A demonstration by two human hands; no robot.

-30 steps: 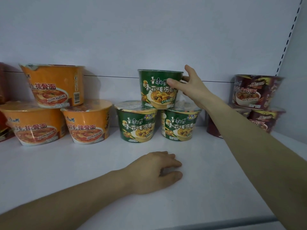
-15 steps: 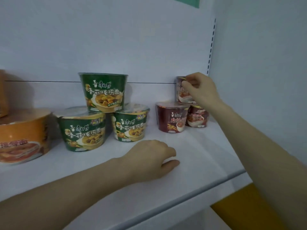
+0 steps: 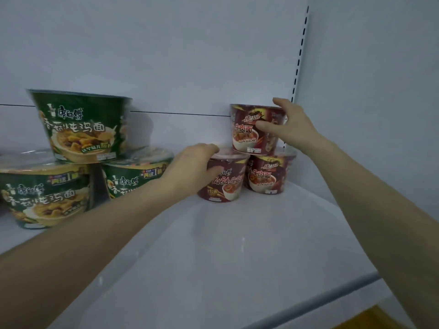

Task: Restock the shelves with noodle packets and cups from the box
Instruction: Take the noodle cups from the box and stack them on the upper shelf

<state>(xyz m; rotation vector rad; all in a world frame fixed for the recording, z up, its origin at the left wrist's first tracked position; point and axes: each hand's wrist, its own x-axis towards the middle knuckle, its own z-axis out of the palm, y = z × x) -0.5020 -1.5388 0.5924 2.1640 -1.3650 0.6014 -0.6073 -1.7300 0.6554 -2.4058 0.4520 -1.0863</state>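
Note:
Three dark red noodle cups stand stacked in the far right corner of the white shelf (image 3: 237,252). My right hand (image 3: 291,125) grips the top red cup (image 3: 247,129), thumb on its front and fingers over its rim. My left hand (image 3: 190,169) holds the lower left red cup (image 3: 225,184) by its left side and lid edge. The lower right red cup (image 3: 267,176) sits beside it, under the top one. Three green noodle bowls are stacked to the left: one on top (image 3: 80,124) and two beneath (image 3: 45,195), (image 3: 133,176).
The shelf's white back wall and right side wall with a slotted upright (image 3: 299,53) close in the corner. A grey front rail (image 3: 320,298) edges the shelf. Something yellow (image 3: 370,319) shows below at the bottom right.
My left hand left the shelf surface and took hold of the lower left red cup. My right hand shifted its hold on the top red cup. The camera moved closer.

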